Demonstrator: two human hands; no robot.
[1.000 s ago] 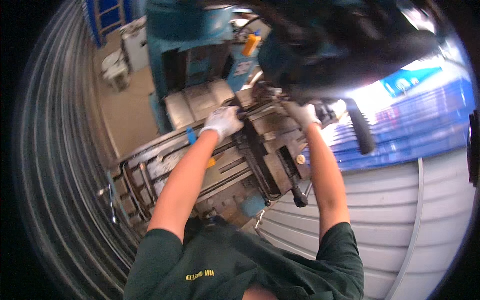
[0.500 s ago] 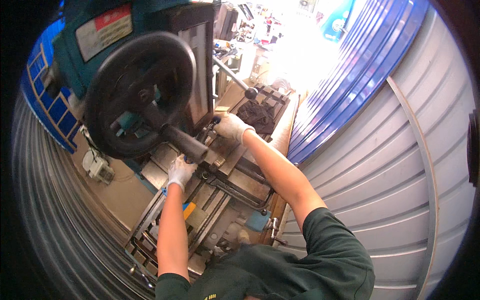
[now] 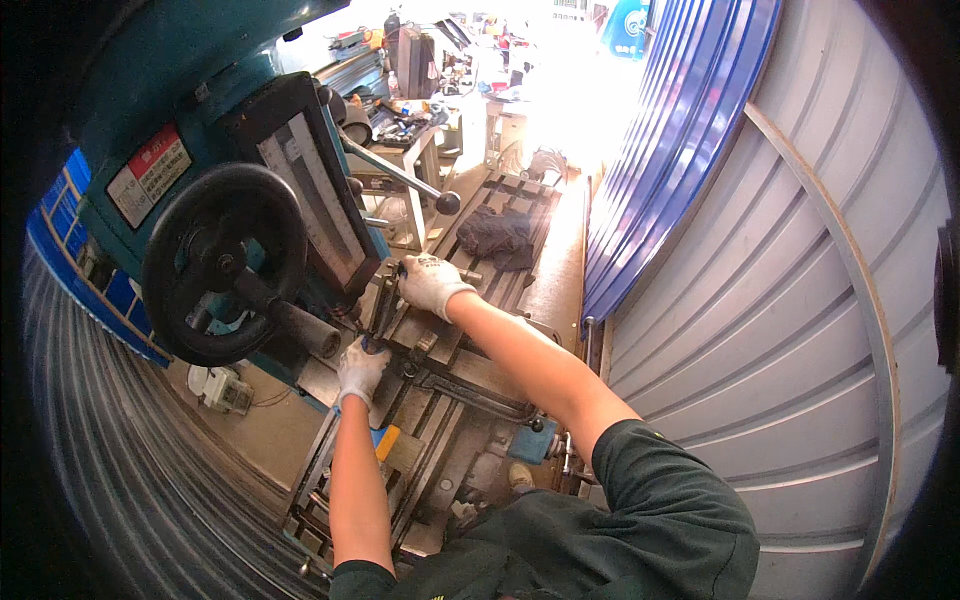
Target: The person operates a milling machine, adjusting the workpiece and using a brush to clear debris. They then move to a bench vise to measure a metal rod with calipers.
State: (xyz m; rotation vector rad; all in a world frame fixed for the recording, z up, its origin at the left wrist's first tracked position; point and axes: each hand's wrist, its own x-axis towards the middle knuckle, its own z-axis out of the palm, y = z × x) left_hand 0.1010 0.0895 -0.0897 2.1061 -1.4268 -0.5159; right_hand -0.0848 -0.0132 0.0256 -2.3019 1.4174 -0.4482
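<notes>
Both my hands wear white gloves with blue at the fingertips and reach to the vise on the machine table. My right hand is closed at the far end of a dark metal piece by the vise jaws. Nearer me, my left hand is closed at the other end, beneath the machine's head. What lies inside the fingers of either hand is hidden. Left of the hands is a black handwheel with a round grip. A long crank handle extends from the vise toward the right.
The green machine body rises at the left, with a ball-ended lever jutting out. A dark cloth lies on the far table. Blue corrugated panels and a grey metal wall stand close on the right.
My view has shifted back, so the handwheel looks smaller and more of the machine and far bench shows. Both hands stay closed at the vise.
</notes>
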